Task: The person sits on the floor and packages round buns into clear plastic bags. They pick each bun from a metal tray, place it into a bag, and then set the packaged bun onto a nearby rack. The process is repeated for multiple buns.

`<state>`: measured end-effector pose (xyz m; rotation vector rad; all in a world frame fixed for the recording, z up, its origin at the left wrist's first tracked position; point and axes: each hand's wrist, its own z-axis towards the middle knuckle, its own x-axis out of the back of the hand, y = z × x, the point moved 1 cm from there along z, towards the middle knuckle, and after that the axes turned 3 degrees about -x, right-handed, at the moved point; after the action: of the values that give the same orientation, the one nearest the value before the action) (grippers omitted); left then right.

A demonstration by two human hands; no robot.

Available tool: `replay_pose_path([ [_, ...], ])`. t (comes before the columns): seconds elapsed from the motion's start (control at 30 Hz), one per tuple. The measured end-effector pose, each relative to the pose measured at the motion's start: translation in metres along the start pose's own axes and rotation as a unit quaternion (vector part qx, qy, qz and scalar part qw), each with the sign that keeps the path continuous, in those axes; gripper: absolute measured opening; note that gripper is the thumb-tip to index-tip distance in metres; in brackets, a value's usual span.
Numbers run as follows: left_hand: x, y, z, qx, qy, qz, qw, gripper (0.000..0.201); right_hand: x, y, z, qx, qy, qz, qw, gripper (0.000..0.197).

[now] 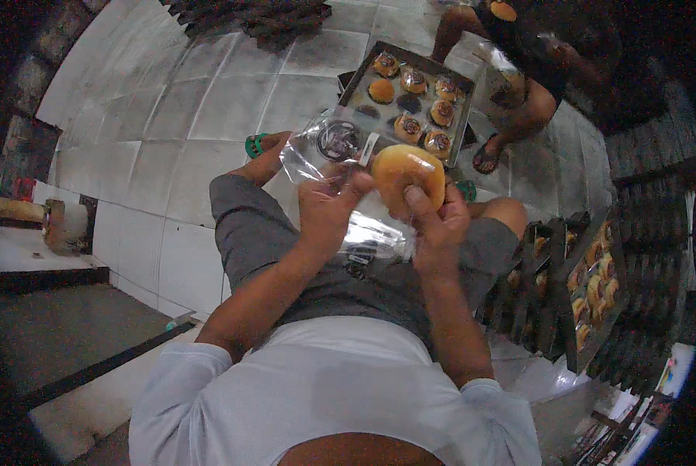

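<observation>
My left hand [328, 203] is closed on a clear plastic bag [301, 159] with a dark round print, holding it up in front of my knees. In my right hand [439, 221] is a round golden bun [408, 177], pinched with the thumb on its face. The bun is close beside the bag's edge and looks outside it. More clear plastic bags [375, 235] lie on my lap below my hands. Just beyond the bun stands a dark baking tray [466, 116] with several bagged buns and one bare bun [381, 91].
Across the tray sits another person, whose hand [563, 54] and sandalled foot [486, 154] show; a bun [503, 11] is near them. Trays of buns [594, 283] stand in a rack to my right. Stacked dark trays [274, 19] lie on the tiled floor at the far side.
</observation>
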<state>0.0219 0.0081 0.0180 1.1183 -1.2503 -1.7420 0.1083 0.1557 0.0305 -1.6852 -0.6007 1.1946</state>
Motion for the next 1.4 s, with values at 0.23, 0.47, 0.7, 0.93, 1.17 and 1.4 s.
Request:
replay_pose_path([
  [0.23,-0.017,0.036,-0.022,0.099,-0.086,-0.075,0.989,0.042,0.013,-0.010,-0.026,-0.168,-0.047,0.162,0.971,0.053],
  [0.47,0.009,0.004,-0.053,0.187,0.042,-0.136,0.972,0.076,-0.009,-0.004,-0.038,0.050,-0.032,-0.296,0.953,0.056],
  [0.7,0.028,0.016,-0.034,0.181,-0.007,-0.208,0.961,0.052,-0.007,0.009,-0.023,0.017,-0.067,-0.191,0.979,0.040],
  [0.93,0.006,-0.007,-0.033,0.204,0.131,-0.101,0.965,0.034,0.006,0.035,-0.014,-0.055,0.037,0.045,0.997,0.041],
  [1.17,0.029,-0.029,-0.019,0.198,0.054,-0.155,0.966,0.049,0.013,0.017,-0.045,0.085,0.115,0.016,0.990,0.038],
  [1.4,0.000,-0.007,-0.016,0.312,0.109,-0.142,0.933,0.070,-0.003,0.008,-0.055,0.203,0.086,-0.129,0.967,0.039],
])
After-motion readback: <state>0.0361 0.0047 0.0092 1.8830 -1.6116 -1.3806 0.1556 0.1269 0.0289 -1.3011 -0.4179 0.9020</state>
